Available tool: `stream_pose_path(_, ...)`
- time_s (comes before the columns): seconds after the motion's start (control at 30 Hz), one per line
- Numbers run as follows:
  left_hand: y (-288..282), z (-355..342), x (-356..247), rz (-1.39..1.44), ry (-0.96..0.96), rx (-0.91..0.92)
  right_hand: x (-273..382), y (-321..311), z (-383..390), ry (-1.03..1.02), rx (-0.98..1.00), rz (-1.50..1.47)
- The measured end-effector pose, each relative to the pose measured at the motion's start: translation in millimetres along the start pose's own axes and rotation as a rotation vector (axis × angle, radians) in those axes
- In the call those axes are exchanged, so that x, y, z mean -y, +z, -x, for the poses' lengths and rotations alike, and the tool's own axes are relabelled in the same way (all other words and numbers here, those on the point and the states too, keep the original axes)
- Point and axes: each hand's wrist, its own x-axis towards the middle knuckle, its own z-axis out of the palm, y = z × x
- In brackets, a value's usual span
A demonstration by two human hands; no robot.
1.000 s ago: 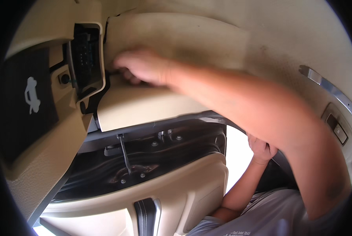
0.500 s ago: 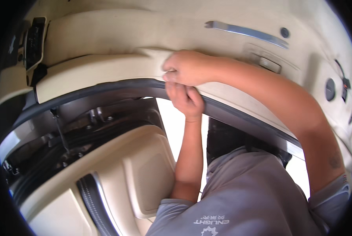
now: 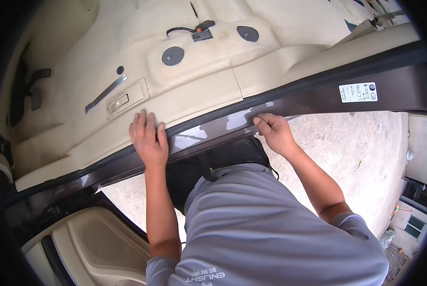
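Observation:
My left hand (image 3: 149, 140) lies with its fingers spread over the beige sill trim (image 3: 194, 105) of a car's door opening. Its palm crosses the black rubber door seal (image 3: 213, 113). Further right, my right hand (image 3: 274, 132) is at the dark, shiny painted sill (image 3: 313, 100), its fingers curled and thumb against the forefinger. Whether anything is pinched there is too small to make out. Beyond my left hand, a silver metal pry tool (image 3: 106, 93) lies on the beige floor carpet, beside a recessed panel with a latch (image 3: 119, 101).
An open door with a beige inner panel (image 3: 106, 238) stands at the lower left. Round dark plugs (image 3: 173, 56) and a cable with a connector (image 3: 201, 29) sit in the carpet. A white label (image 3: 358, 92) is on the sill at right. Pale concrete ground (image 3: 347, 152) lies outside.
The view has swung to the right along the sill. Earlier both hands were close together at the trim edge, the right arm reaching across; now they are apart, the left hand spread flat.

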Motion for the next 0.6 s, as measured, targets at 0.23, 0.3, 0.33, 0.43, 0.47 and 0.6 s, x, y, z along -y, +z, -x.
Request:
stream_pose_path(0.23,70,-37,-180,0.168,0.254,0.258,-14,-23,24,-0.298,0.01,0.117)
stream_pose_path(0.3,83,-38,-210,0.106,0.273,0.272,-10,-35,32,-0.322,0.083,0.09)
stream_pose_path(0.33,92,-38,-215,0.065,0.268,0.25,-7,-40,35,-0.344,0.12,0.079)
stream_pose_path(0.43,90,-26,-219,0.065,0.315,0.261,-13,-44,30,-0.401,0.145,0.043)
stream_pose_path(0.47,87,-27,-218,0.098,0.325,0.276,-10,-44,27,-0.405,0.157,0.042)
stream_pose_path(0.6,53,-83,-236,0.123,0.117,0.629,41,-54,5,-0.481,0.189,0.192)
